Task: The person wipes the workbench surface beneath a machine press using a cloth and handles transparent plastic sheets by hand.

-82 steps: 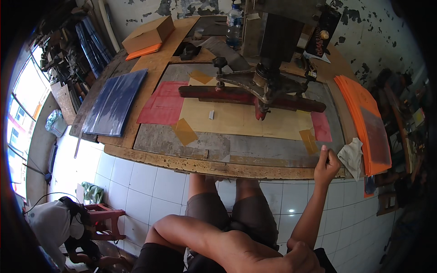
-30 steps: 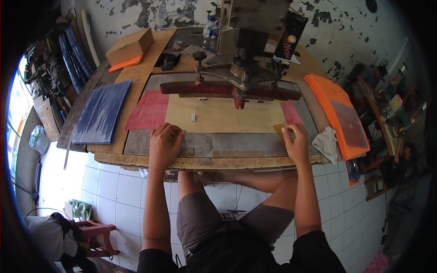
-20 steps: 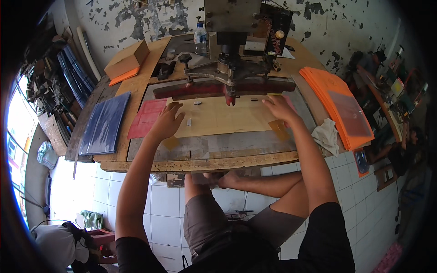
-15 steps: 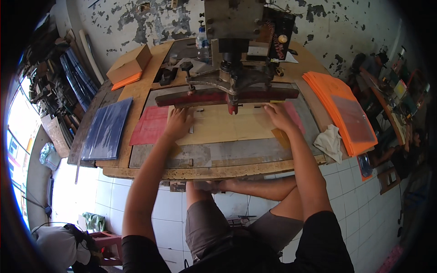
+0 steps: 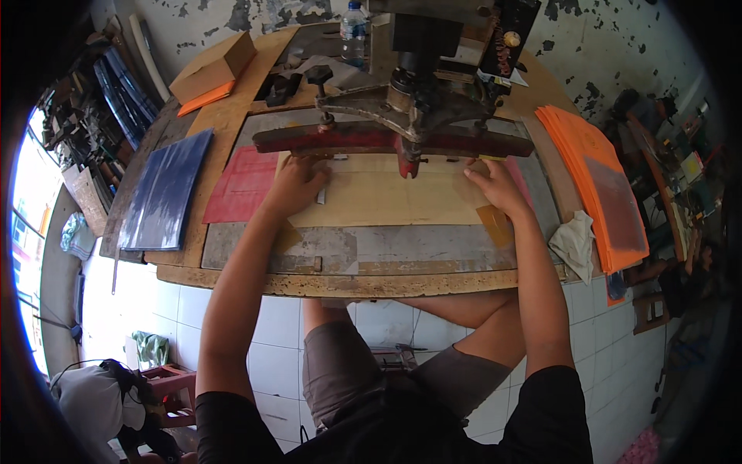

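Observation:
A pale yellow sheet (image 5: 386,197) lies across the grey metal plate (image 5: 332,251) of a press-like machine. My left hand (image 5: 297,185) rests on the sheet's left end, thumb stretched apart and fingertips partly hidden near the red bar. Its fingers lie along the surface. At the sheet's right end is my right hand (image 5: 498,185), fingers extended toward its far edge. A pink-red sheet (image 5: 239,185) shows from beneath on the left, with a strip of it at the right. The machine's red bar (image 5: 332,139) hangs just beyond both hands.
Blue plastic covers (image 5: 168,193) lie at the left, orange folders (image 5: 595,178) at the right beside a white cloth (image 5: 573,243). Behind stand a cardboard box (image 5: 212,68) and a water bottle (image 5: 354,35). Another person (image 5: 645,116) is at the far right.
My view has shifted, so the table and machine appear higher in the picture. Both hands remain at the two ends of the yellow sheet.

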Demonstrator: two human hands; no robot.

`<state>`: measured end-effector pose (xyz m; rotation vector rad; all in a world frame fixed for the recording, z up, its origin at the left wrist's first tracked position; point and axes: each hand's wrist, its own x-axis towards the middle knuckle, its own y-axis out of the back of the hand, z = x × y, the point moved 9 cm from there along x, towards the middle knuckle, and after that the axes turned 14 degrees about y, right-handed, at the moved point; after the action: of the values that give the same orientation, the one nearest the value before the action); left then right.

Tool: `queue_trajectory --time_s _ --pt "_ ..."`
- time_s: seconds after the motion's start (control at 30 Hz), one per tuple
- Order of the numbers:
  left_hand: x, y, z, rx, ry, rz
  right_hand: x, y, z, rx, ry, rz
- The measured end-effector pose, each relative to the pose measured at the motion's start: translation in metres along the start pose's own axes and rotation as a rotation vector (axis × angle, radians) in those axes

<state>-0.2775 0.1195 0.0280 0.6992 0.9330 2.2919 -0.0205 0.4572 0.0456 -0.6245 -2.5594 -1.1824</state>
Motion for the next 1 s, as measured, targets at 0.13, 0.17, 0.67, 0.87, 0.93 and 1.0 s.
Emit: queue_trajectory --time_s 0.13,0.17,0.67,0.87,0.93,1.0 --pt "-0.004 0.003 0.005 -0.108 0.075 -0.069 -0.008 -0.001 0.007 0.111 -0.181 -0.064" --pt "-0.005 0.0 0.005 -0.202 0.135 -0.121 -0.011 -0.003 0.009 0.171 -0.22 -0.093" --pt "-0.03 0.01 0.055 -0.036 -0.124 -0.105 -0.015 0.004 -0.028 0.045 0.101 -0.15" --pt "-0.037 0.006 0.069 0.026 -0.108 -0.144 -0.014 -0.013 -0.059 -0.04 0.276 -0.191" --pt "-0.039 0.006 0.076 0.026 -0.167 -0.124 -0.013 -0.023 -0.07 -0.031 0.308 -0.218" --pt "-0.043 0.008 0.082 0.031 -0.224 -0.105 -0.011 -0.032 -0.078 -0.017 0.341 -0.244"
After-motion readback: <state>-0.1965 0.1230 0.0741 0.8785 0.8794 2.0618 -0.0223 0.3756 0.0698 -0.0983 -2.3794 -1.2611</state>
